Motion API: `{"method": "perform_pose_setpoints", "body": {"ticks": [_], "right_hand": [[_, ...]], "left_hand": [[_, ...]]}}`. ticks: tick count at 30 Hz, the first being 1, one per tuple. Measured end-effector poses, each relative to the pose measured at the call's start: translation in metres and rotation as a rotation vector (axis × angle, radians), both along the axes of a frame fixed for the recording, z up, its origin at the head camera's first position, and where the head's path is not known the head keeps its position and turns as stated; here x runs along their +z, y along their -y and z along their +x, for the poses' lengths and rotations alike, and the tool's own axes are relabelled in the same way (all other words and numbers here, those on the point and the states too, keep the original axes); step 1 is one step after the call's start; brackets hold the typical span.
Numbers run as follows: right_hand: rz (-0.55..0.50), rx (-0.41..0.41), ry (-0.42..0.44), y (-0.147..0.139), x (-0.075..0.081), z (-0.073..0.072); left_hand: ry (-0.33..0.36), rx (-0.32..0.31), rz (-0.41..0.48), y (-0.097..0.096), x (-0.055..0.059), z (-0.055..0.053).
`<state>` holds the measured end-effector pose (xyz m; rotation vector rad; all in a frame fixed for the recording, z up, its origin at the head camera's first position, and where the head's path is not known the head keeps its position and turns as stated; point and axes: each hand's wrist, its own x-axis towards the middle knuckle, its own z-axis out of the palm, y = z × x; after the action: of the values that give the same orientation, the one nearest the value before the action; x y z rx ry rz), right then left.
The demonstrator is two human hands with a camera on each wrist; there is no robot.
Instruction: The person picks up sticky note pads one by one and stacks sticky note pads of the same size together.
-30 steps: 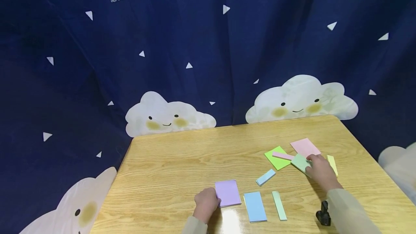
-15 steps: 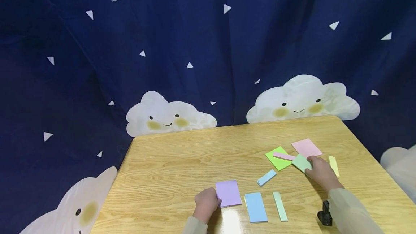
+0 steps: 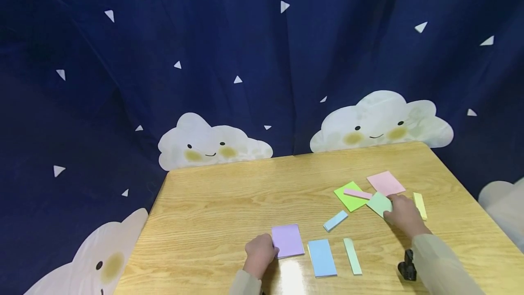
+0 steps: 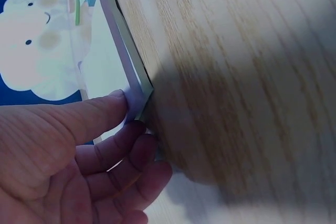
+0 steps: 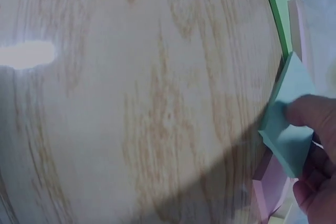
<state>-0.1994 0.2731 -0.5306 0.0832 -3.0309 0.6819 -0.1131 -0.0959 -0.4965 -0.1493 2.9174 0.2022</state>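
My left hand (image 3: 260,251) pinches the near left edge of a purple sticky-note pad (image 3: 288,240) on the table. In the left wrist view the thumb lies on top and the fingertips are at its edge; a pale greenish-yellow pad (image 4: 122,22) shows beneath the purple one. On the right, my right hand (image 3: 404,215) grips a mint-green sticky-note pad (image 3: 380,204) between thumb and fingers. That pad is tilted in the right wrist view. Its left corner is by a narrow pink pad (image 3: 357,193), which lies across a lime-green pad (image 3: 349,200).
A square pink pad (image 3: 386,183) lies behind the right hand, a yellow strip pad (image 3: 419,205) to its right. Between the hands are a small light-blue strip pad (image 3: 335,221), a blue pad (image 3: 322,257) and a pale-green strip (image 3: 352,256). A black object (image 3: 407,265) is beside the right sleeve.
Both hands keep their grips and the pads stay nearly in place. The head view has shifted slightly, so everything appears a little higher.
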Motion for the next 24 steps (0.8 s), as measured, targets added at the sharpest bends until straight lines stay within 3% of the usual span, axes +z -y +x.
{"method": "perform_pose_setpoints", "body": {"ticks": [7, 19, 24], "right_hand": [[-0.123, -0.030, 0.087, -0.007, 0.005, 0.003], [-0.202, -0.062, 0.176, -0.018, 0.009, 0.006], [-0.329, -0.108, 0.274, -0.025, 0.009, 0.005]], "left_hand": [[0.006, -0.002, 0.007, 0.000, 0.000, 0.000], [-0.010, -0.008, -0.006, 0.000, -0.001, 0.000], [-0.011, -0.020, -0.005, 0.001, -0.001, 0.001]]}}
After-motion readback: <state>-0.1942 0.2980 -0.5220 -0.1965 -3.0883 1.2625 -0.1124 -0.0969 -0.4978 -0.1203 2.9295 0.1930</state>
